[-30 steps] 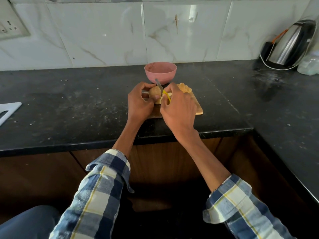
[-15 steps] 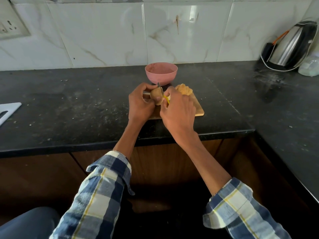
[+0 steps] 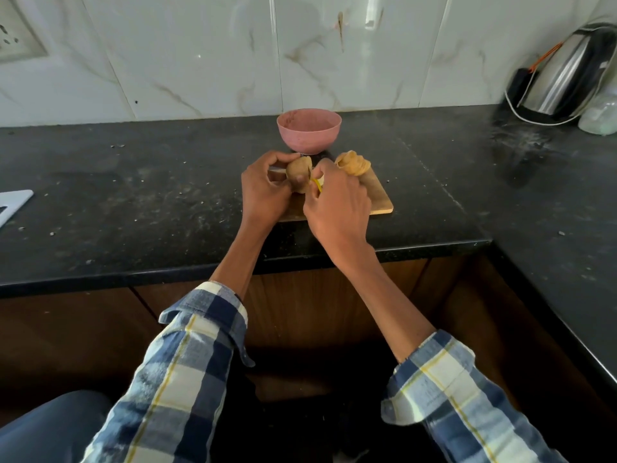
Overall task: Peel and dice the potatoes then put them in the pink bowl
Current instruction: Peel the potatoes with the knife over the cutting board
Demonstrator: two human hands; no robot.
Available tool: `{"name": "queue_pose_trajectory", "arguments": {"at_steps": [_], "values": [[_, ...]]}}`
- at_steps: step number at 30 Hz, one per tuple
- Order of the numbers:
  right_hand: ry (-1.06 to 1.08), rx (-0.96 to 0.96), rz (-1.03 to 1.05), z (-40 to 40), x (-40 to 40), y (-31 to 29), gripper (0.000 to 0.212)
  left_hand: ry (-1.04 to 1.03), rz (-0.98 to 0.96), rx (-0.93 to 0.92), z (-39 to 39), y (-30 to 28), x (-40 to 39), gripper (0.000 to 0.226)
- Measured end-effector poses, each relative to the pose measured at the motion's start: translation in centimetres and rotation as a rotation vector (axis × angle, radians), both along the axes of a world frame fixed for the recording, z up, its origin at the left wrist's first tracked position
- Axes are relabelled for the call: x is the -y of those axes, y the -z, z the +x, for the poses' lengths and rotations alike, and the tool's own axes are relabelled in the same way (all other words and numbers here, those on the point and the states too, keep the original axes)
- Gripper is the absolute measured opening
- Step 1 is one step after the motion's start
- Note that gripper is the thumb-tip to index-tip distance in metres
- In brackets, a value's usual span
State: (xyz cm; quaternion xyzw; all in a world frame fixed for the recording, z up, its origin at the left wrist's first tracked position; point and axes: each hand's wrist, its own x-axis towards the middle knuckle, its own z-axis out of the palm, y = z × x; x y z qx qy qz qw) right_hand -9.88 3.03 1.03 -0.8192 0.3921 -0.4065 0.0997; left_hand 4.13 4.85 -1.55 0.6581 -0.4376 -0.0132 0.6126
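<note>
My left hand [image 3: 263, 192] grips a brown unpeeled potato [image 3: 298, 173] just above a wooden cutting board [image 3: 377, 198]. My right hand [image 3: 339, 208] holds a yellow-handled peeler [image 3: 317, 185] against the potato's right side; the blade is hidden behind the potato and my fingers. More potatoes [image 3: 353, 163] lie at the board's far right corner. The pink bowl [image 3: 309, 135] stands right behind the board and looks empty.
A black stone counter [image 3: 133, 202] runs left to right and turns toward me on the right. A steel kettle [image 3: 564, 78] with a white cord leans in the back right corner. A white board [image 3: 13, 203] lies at the left edge.
The peeler's blade, seen sticking up beside the potato a second ago, has slid down out of sight. Both hands have stayed over the board.
</note>
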Motion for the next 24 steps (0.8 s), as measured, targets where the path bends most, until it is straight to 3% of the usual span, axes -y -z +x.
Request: {"name": "queue_pose_trajectory", "arguments": {"at_steps": [24], "values": [[-0.006, -0.101, 0.104, -1.0, -1.0, 2.7, 0.022, -0.053, 0.042, -0.029, -0.5, -0.3, -0.1, 0.032]]}}
